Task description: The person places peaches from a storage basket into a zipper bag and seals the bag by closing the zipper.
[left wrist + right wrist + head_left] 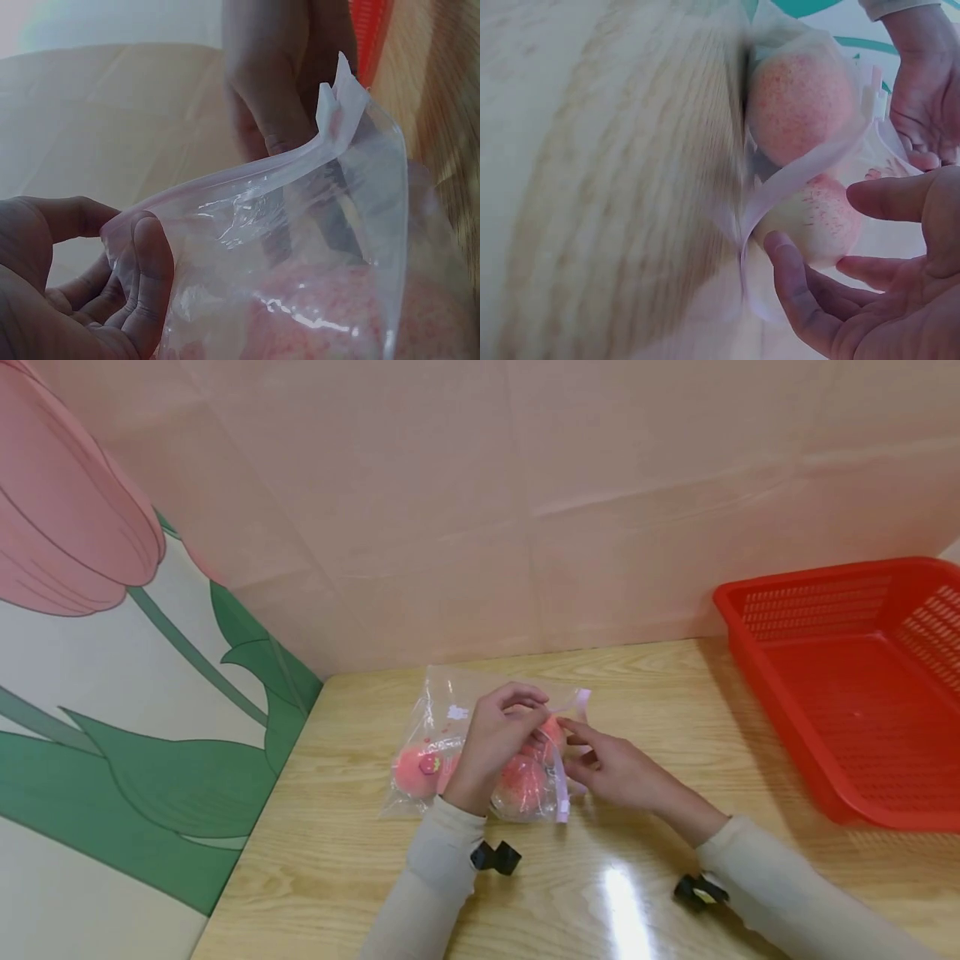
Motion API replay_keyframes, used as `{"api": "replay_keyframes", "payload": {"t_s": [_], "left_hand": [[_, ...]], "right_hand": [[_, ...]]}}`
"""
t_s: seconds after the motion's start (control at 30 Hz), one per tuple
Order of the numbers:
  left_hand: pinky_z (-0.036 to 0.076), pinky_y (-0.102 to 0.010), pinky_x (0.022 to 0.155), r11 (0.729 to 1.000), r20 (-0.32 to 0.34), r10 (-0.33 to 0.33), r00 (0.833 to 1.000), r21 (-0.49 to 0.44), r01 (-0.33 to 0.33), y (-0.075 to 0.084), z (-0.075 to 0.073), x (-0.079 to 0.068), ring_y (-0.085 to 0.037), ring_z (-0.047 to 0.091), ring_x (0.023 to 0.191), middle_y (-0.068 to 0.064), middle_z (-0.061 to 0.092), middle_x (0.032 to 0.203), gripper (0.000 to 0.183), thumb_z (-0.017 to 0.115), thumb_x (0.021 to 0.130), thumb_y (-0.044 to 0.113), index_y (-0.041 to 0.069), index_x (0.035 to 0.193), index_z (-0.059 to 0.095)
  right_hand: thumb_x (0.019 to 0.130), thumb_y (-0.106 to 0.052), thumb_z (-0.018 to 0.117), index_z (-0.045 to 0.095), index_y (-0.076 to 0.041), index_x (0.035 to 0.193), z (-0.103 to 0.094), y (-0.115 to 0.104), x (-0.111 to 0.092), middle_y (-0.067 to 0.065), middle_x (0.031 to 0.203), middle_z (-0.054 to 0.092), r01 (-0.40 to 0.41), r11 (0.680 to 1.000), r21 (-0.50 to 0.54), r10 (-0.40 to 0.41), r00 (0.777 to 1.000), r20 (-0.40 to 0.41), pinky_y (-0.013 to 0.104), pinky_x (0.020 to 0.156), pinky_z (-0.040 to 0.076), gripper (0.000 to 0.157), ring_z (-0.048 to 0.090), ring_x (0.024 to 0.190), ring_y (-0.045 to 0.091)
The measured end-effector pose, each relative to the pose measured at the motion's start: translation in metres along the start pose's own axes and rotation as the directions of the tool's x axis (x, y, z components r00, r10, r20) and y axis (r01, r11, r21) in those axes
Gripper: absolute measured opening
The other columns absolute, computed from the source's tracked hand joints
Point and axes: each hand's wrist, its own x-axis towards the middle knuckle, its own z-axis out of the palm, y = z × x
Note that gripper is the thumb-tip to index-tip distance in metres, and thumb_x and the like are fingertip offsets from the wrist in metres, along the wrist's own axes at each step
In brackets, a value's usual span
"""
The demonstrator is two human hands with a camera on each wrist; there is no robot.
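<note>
A clear zip bag (453,693) with a pale pink zip edge lies on the table with several pink peaches inside. One peach (417,770) rests at its left end and another peach (521,783) near the mouth. My left hand (498,731) pinches the bag's rim between thumb and finger, as the left wrist view shows. At the open mouth is my right hand (611,768), its fingers loosely spread. In the right wrist view its fingertips (776,241) are right at a pale peach (821,221) just inside the rim.
A red plastic basket (780,693) with slotted sides stands on the right of the wooden table (337,877). Behind the table hangs a pinkish cloth (420,527). A tulip-patterned panel (135,718) stands along the left side.
</note>
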Motion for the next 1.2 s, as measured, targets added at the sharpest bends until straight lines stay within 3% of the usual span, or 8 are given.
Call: {"api": "replay_keyframes", "payload": {"t_s": [0.1,0.33,0.67,0.77,0.9,1.03,1.1,1.2], "left_hand": [[0.054,-0.022,0.051,1.0,-0.003,-0.001,1.0,-0.005,0.001,0.0,0.0,0.0,-0.012,0.063,0.059,-0.001,0.062,0.085,0.024,0.068,0.089,0.004,-0.003,0.112,0.066],[0.053,-0.023,0.051,1.0,-0.004,-0.001,1.0,-0.018,0.001,0.001,0.0,0.0,-0.011,0.062,0.059,0.0,0.063,0.084,0.026,0.066,0.089,0.004,-0.004,0.114,0.064],[0.058,-0.023,0.056,0.999,-0.02,-0.002,1.0,-0.05,0.001,0.001,0.001,-0.001,-0.015,0.063,0.06,-0.002,0.063,0.085,0.014,0.067,0.089,0.003,0.005,0.103,0.068],[0.058,-0.022,0.056,0.999,-0.008,0.003,1.0,-0.052,-0.003,0.001,0.001,-0.001,-0.014,0.063,0.059,-0.002,0.062,0.084,0.014,0.066,0.09,0.002,0.003,0.104,0.068],[0.057,-0.022,0.057,1.0,0.005,0.004,1.0,-0.022,-0.004,0.0,0.004,-0.002,-0.014,0.063,0.061,-0.002,0.062,0.085,0.014,0.068,0.089,0.003,0.003,0.104,0.068],[0.058,-0.024,0.059,0.999,0.009,-0.007,1.0,0.033,0.007,0.0,0.006,-0.006,-0.014,0.064,0.063,-0.003,0.064,0.089,0.014,0.069,0.091,0.008,0.006,0.104,0.068],[0.058,-0.024,0.059,0.998,0.012,-0.003,1.0,0.062,0.002,-0.001,0.007,-0.008,-0.014,0.064,0.064,-0.006,0.065,0.094,0.014,0.068,0.092,0.011,0.008,0.106,0.068],[0.057,-0.023,0.056,0.994,0.015,0.03,0.999,0.107,-0.031,-0.002,0.009,-0.012,-0.015,0.065,0.064,-0.01,0.068,0.102,0.018,0.064,0.096,0.013,0.01,0.113,0.068]], "right_hand": [[0.1,-0.021,0.059,0.032,-0.013,0.155,0.001,0.001,0.001,0.029,0.142,0.052,-0.03,0.999,0.041,0.029,1.0,0.011,0.046,0.087,0.062,0.062,0.064,0.117,0.04],[0.101,-0.016,0.056,0.042,0.003,0.142,0.001,0.002,0.001,0.028,0.144,0.05,-0.065,0.986,0.152,0.064,0.998,0.008,0.049,0.094,0.058,0.048,0.061,0.12,0.043],[0.1,-0.012,0.054,0.042,-0.005,0.149,0.005,0.007,0.002,0.031,0.141,0.051,-0.054,0.986,0.155,0.043,0.996,0.073,0.042,0.087,0.06,0.051,0.064,0.115,0.039],[0.1,-0.012,0.054,0.047,-0.004,0.144,-0.002,0.006,0.002,0.028,0.14,0.053,-0.104,0.982,0.16,0.1,0.994,0.033,0.034,0.079,0.059,0.046,0.066,0.111,0.035],[0.101,-0.016,0.054,0.054,0.0,0.134,-0.019,0.006,0.002,0.026,0.131,0.059,-0.17,0.97,0.171,0.193,0.974,-0.123,0.029,0.074,0.055,0.037,0.067,0.104,0.033],[0.103,-0.029,0.053,0.05,0.002,0.134,-0.032,0.006,0.012,0.026,0.131,0.057,-0.224,0.96,0.169,0.26,0.938,-0.23,0.04,0.087,0.056,0.044,0.06,0.115,0.04],[0.103,-0.037,0.051,0.045,0.003,0.138,-0.035,0.006,0.021,0.028,0.136,0.053,-0.268,0.944,0.191,0.304,0.931,-0.2,0.049,0.098,0.053,0.054,0.055,0.123,0.043],[0.103,-0.048,0.047,0.038,0.006,0.145,-0.04,0.006,0.035,0.03,0.144,0.048,-0.328,0.913,0.243,0.359,0.929,-0.092,0.055,0.109,0.046,0.069,0.052,0.13,0.043]]}}
